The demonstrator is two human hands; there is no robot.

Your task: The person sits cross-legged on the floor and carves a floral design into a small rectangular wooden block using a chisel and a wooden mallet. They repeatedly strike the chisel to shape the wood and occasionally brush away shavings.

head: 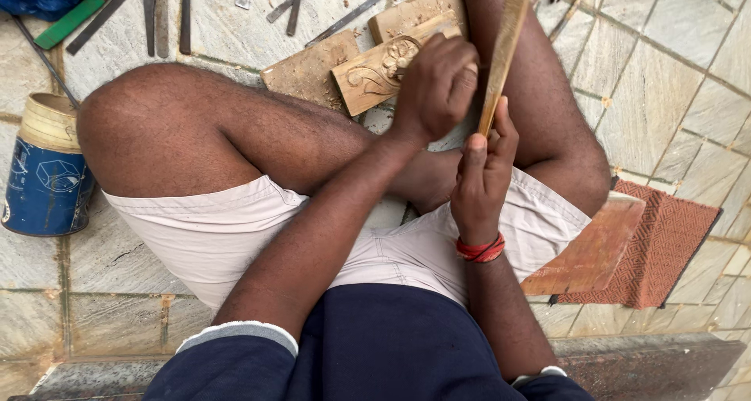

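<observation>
I see my left hand (pixel 434 84) curled tight, fingers (pixel 461 76) folded down over the carved wood block (pixel 383 68). What sits inside that fist is hidden from me, so I cannot tell if it grips a small tool. The knuckles rest right on the flower shape cut into the block.

My right hand (pixel 481 178) is closed around the low end of a long wooden stick (pixel 504 45). The thumb points up along it. The stick runs from about 6 o'clock up to 12 o'clock, leaning a little to the right at the top. It passes just beside my left fist, on the 3 o'clock side.

From my right hand, the carved block lies at about 11 o'clock. Its long side runs from 8 o'clock up to 2 o'clock. My left hand is the nearer one; it is touching the block already.

A plain wood slab (pixel 309 68) lies under the block. Metal chisels (pixel 168 14) lie on the stone floor (pixel 665 72) at 12 o'clock. A blue tin (pixel 43 174) stands at 9 o'clock, and a red mat (pixel 665 244) lies at 3 o'clock.
</observation>
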